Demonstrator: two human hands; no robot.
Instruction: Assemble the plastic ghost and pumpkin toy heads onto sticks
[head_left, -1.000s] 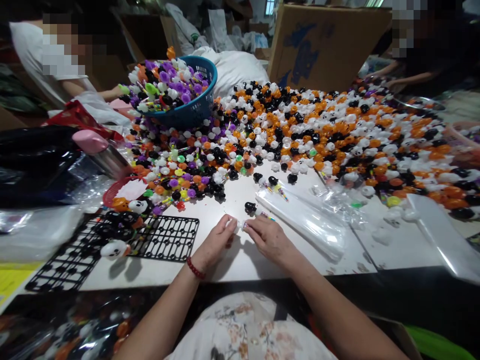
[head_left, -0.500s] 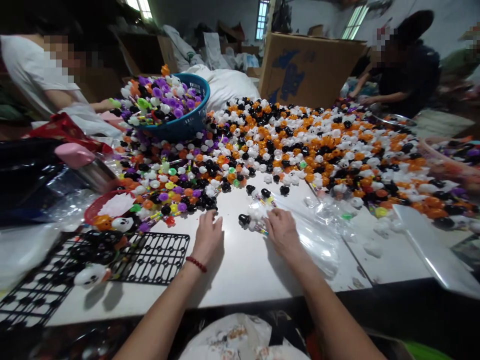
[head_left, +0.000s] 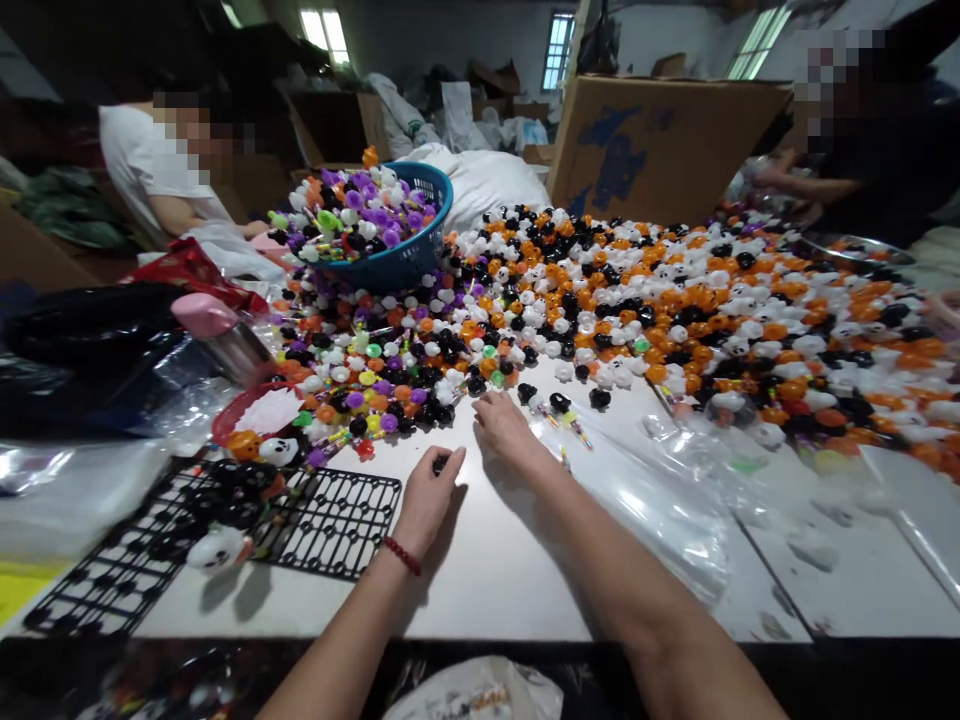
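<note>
My left hand point(head_left: 429, 495), with a dark red bead bracelet point(head_left: 401, 556) at its wrist, is closed around a small black figure head point(head_left: 439, 465) that shows between thumb and fingers. Ahead and to its right, my right hand point(head_left: 508, 432) reaches low over the white table point(head_left: 487, 560), fingers extended beside the near edge of the pile. No object shows in it; its fingertips are partly hidden. Right of it lie black figure heads point(head_left: 559, 402), some on tubes of coloured beads. Clear plastic bags point(head_left: 652, 510) lie under my right forearm's far side.
A large pile of orange, white and black figure heads point(head_left: 675, 290) covers the back. A blue basket point(head_left: 442, 195) holds more. On the left are a black plastic grid point(head_left: 345, 520), a red basket point(head_left: 225, 425) and a pink-lidded flask point(head_left: 225, 335). Two people work across the table.
My left hand has closed on a black figure head. My right hand has moved forward and left, from the loose pieces by the bags to the pile's edge. The view has turned slightly left.
</note>
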